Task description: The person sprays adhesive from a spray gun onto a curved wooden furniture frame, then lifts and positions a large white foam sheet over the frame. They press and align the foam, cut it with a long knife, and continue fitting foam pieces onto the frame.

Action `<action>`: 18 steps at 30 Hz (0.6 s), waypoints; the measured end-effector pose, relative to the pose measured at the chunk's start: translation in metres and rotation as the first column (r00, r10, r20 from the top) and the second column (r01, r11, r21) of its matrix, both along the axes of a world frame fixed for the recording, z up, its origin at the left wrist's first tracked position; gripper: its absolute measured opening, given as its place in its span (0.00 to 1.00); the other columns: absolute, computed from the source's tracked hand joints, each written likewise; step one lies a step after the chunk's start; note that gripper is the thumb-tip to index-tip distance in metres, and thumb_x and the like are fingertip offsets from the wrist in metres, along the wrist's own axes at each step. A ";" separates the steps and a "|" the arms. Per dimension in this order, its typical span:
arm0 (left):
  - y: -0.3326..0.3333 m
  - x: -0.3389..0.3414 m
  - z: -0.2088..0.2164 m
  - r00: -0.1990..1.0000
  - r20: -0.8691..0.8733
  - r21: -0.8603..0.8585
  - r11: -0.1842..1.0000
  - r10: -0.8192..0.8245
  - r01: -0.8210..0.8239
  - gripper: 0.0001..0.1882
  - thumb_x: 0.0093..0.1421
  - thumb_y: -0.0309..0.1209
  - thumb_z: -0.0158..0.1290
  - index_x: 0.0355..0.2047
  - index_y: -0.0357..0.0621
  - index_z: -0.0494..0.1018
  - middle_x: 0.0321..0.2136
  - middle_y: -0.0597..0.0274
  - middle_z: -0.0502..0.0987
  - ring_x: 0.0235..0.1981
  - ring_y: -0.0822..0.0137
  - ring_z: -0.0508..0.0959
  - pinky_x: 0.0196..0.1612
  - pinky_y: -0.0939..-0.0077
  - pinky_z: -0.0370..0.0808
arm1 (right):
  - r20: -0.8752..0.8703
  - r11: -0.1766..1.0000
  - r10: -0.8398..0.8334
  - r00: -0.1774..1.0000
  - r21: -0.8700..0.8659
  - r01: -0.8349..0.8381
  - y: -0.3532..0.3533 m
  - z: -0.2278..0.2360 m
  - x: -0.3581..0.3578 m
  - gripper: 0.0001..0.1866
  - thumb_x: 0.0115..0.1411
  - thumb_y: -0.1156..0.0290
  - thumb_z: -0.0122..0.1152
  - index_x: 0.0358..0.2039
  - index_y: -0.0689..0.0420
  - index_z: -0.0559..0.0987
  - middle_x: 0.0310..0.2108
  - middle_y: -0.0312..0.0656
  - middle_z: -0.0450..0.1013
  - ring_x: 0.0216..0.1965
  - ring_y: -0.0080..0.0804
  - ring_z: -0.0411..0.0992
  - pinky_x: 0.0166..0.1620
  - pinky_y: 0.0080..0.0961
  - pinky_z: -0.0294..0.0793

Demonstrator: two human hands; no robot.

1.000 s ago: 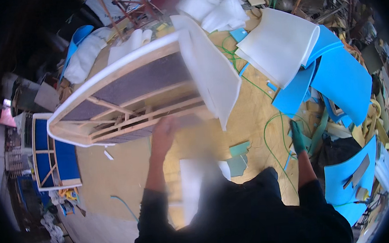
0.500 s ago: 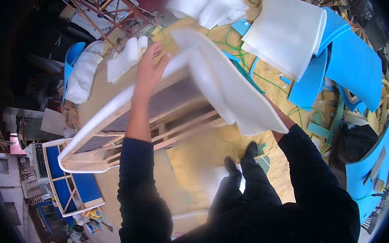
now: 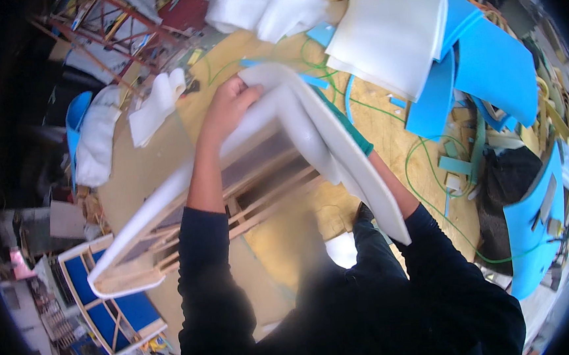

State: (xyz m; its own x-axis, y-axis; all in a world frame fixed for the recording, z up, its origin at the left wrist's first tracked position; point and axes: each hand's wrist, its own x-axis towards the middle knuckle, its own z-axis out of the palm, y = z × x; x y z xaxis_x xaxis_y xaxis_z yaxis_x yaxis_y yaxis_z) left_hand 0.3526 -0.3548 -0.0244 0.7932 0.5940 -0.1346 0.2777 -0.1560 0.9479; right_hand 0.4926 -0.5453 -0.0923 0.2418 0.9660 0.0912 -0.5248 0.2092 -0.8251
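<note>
A wooden furniture frame (image 3: 248,219) with open slats stands tilted in front of me, its curved rim padded with white foam (image 3: 149,216). Over its far right end lies a white foam sheet (image 3: 353,163), folded and hanging toward me. My left hand (image 3: 228,109) is closed on the sheet's far edge, thumb on the near side. Behind the sheet my right hand is hidden; only its forearm (image 3: 390,180) shows. Beside that wrist is a strip of green material (image 3: 347,123), whose kind I cannot make out.
Blue foam sheets (image 3: 494,64) and a white foam sheet (image 3: 390,35) are piled at the far right. A green hose (image 3: 385,111) winds over the floor. At the left lies a wooden frame with blue panels (image 3: 112,302). White foam rolls (image 3: 100,137) lie farther back.
My left hand has gone from spread fingers to a closed grip on the sheet's edge. The sheet's far end has come lower, and the view has shifted.
</note>
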 end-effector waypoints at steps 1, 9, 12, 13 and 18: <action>-0.001 0.002 -0.001 0.999 0.051 0.000 1.000 -0.012 0.012 0.14 0.69 0.32 0.58 0.50 0.36 0.79 0.39 0.66 0.82 0.40 0.76 0.78 0.46 0.78 0.75 | 0.029 0.999 -0.048 0.998 -0.013 0.048 0.005 0.001 0.002 0.28 0.80 0.62 0.44 0.76 0.59 0.61 0.73 0.42 0.61 0.73 0.30 0.59 0.75 0.30 0.55; 0.015 0.013 -0.015 0.980 0.187 0.031 0.998 -0.062 0.057 0.17 0.65 0.28 0.54 0.53 0.33 0.75 0.40 0.62 0.80 0.39 0.73 0.78 0.46 0.75 0.75 | 0.498 0.863 -0.409 0.765 -0.061 0.502 0.013 -0.007 -0.004 0.22 0.77 0.60 0.53 0.65 0.57 0.77 0.53 0.37 0.77 0.51 0.20 0.73 0.59 0.23 0.72; 0.022 0.017 -0.015 0.980 0.185 0.038 0.997 -0.080 0.074 0.18 0.67 0.28 0.53 0.56 0.33 0.73 0.46 0.57 0.79 0.45 0.68 0.79 0.52 0.73 0.75 | 0.567 0.854 -0.404 0.717 -0.046 0.518 0.023 -0.018 0.003 0.22 0.78 0.59 0.50 0.65 0.56 0.76 0.56 0.43 0.78 0.53 0.29 0.76 0.59 0.28 0.73; 0.022 0.021 -0.008 0.992 0.116 0.039 0.998 -0.044 0.040 0.18 0.68 0.27 0.53 0.57 0.32 0.72 0.49 0.55 0.79 0.48 0.66 0.79 0.55 0.71 0.75 | 0.609 0.843 -0.436 0.662 0.019 0.538 0.027 -0.023 0.006 0.22 0.78 0.60 0.49 0.66 0.56 0.75 0.57 0.45 0.77 0.54 0.32 0.77 0.59 0.30 0.73; -0.017 0.046 0.062 0.869 0.401 0.703 0.706 -0.289 -0.090 0.21 0.68 0.34 0.53 0.57 0.34 0.72 0.46 0.53 0.81 0.47 0.59 0.81 0.53 0.65 0.76 | 0.719 0.777 -0.470 0.512 0.062 0.626 0.033 -0.038 0.009 0.23 0.79 0.62 0.45 0.67 0.58 0.72 0.62 0.50 0.75 0.59 0.42 0.76 0.61 0.38 0.74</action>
